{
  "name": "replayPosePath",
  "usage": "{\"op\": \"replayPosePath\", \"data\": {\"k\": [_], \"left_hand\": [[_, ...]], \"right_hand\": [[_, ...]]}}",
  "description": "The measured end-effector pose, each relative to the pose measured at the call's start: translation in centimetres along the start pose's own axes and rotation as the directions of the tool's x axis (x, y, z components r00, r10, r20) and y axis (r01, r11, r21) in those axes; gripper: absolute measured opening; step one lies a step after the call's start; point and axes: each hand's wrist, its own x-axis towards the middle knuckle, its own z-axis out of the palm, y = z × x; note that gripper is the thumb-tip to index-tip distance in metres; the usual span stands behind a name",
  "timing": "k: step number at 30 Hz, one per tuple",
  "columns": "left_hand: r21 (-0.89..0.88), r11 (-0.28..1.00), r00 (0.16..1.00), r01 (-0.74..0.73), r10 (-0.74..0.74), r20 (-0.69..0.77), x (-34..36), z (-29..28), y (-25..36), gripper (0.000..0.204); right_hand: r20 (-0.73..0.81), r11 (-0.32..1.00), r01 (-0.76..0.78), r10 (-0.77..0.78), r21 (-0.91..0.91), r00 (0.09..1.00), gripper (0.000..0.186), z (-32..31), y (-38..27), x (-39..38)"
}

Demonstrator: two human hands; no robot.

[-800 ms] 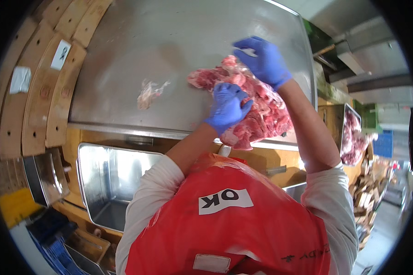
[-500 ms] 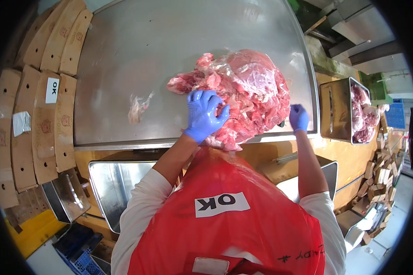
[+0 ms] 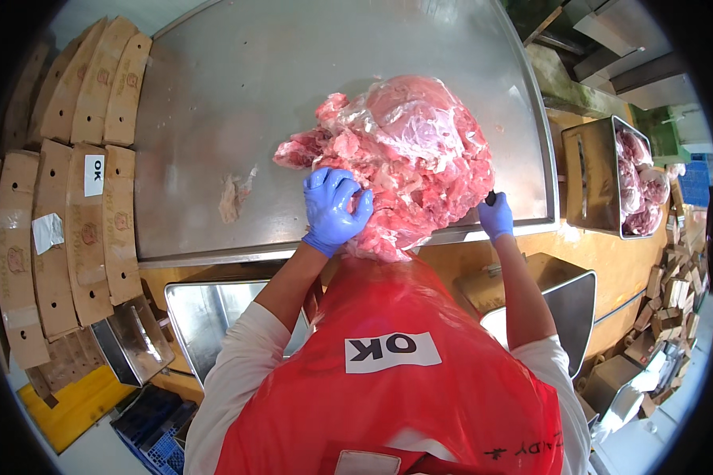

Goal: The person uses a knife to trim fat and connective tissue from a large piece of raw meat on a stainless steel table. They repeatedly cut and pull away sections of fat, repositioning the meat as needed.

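Flattened brown cartons, one bearing a white rectangular label, line the frame's left as a gloved left hand presses open-fingered on a pink meat pile at centre, right hand closed around a dark handle beside a steel tray of meat

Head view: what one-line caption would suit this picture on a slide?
Blue-gloved left hand presses a pile of raw meat on a steel table; right hand grips something dark.

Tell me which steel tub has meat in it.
The steel tub at the right, beyond the table's end, holds pink meat. The tubs below the table edge, front left and front right, show none.
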Motion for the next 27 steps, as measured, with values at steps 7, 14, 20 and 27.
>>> {"op": "replayPosePath", "data": {"k": [7,14,20,27], "left_hand": [[-0.049,0.999,0.999,0.017,-0.02,-0.044,-0.4,0.1,-0.3,0.023],[-0.07,0.998,0.997,-0.011,0.005,-0.082,-0.9,0.4,-0.8,0.024],[-0.106,0.994,0.993,-0.019,0.006,-0.121,-1.1,0.3,-1.0,0.024],[-0.129,0.992,0.988,-0.014,-0.006,-0.157,-1.4,0.5,-1.0,0.025]], "right_hand": [[-0.198,0.931,0.207,-0.151,0.301,0.968,0.034,-9.9,1.7,-9.3],[0.109,0.932,0.064,-0.11,0.357,0.988,0.024,-18.9,-10.5,-19.4],[0.103,0.883,0.464,-0.469,0.068,0.877,0.052,-16.4,-14.6,-20.9],[0.249,0.432,0.671,-0.697,-0.603,0.673,0.046,-17.0,-23.0,-21.4]]}}
